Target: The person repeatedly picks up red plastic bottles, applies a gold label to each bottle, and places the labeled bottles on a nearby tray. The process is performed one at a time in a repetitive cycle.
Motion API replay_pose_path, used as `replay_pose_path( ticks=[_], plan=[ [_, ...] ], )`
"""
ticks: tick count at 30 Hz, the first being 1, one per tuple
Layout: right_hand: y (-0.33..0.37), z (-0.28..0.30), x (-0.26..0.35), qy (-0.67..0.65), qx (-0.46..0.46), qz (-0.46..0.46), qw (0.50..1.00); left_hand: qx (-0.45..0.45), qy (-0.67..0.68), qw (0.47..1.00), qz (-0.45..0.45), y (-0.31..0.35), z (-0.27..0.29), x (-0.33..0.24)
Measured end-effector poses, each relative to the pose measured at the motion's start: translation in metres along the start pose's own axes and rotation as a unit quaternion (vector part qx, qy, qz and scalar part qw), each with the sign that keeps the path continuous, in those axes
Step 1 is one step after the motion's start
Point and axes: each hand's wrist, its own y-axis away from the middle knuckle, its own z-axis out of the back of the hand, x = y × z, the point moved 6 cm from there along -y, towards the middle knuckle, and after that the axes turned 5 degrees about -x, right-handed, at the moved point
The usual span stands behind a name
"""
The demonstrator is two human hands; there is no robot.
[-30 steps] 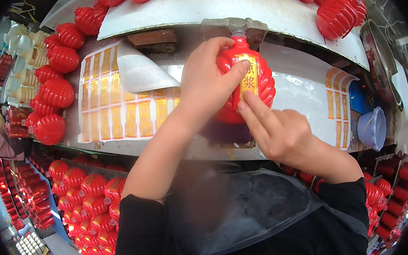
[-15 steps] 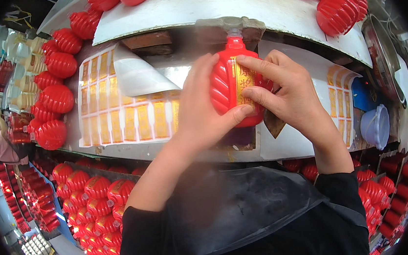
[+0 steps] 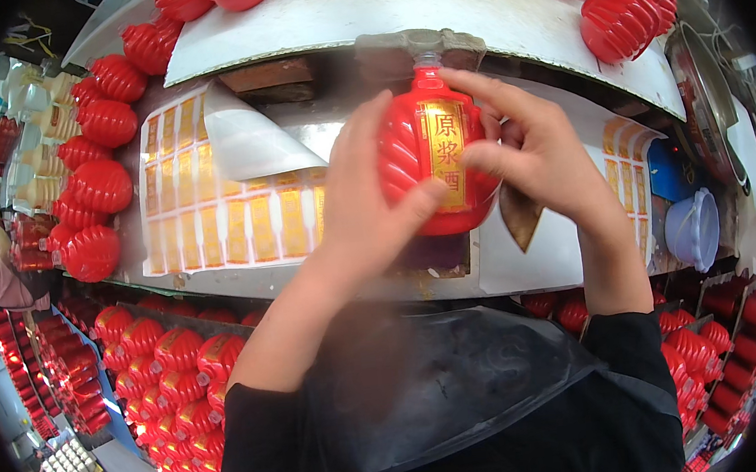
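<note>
A red glossy bottle (image 3: 400, 163) with swirled ridges and a clear neck lies on the bench, neck away from me. A gold label (image 3: 448, 158) with red characters runs down its front. My left hand (image 3: 357, 188) holds the bottle's left side, fingers stretched along it and thumb near the label's lower end. My right hand (image 3: 532, 135) is at the right side, index finger by the bottle's shoulder and thumb near the label's edge. A brown pointed blade (image 3: 522, 215) sticks out below the right palm, apparently tucked in the curled fingers; its grip is hidden.
A sheet of gold labels (image 3: 240, 217) with a curled white backing lies left; another label sheet (image 3: 627, 171) lies right. A pale plastic tub (image 3: 693, 231) stands at the right end. Red bottles (image 3: 105, 185) line the left and far edges, and stacked bottles (image 3: 178, 383) sit below the bench.
My right thumb and index finger have lifted from the label and spread, uncovering it. The blade has swung slightly right with that hand. The bottle has turned slightly, its label facing up more.
</note>
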Motion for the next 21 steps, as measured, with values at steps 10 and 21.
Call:
replay_pose_path(
  ticks=[10, 21],
  plan=[
    [0.009, -0.002, -0.01, 0.057, -0.049, 0.071, 0.995, 0.08, -0.104, 0.98, -0.152, -0.029, -0.004, -0.012],
    [0.02, 0.011, -0.03, -0.007, -0.074, -0.066, 0.995, 0.063, 0.103, 0.993, 0.019, -0.012, 0.0, 0.009]
  ],
)
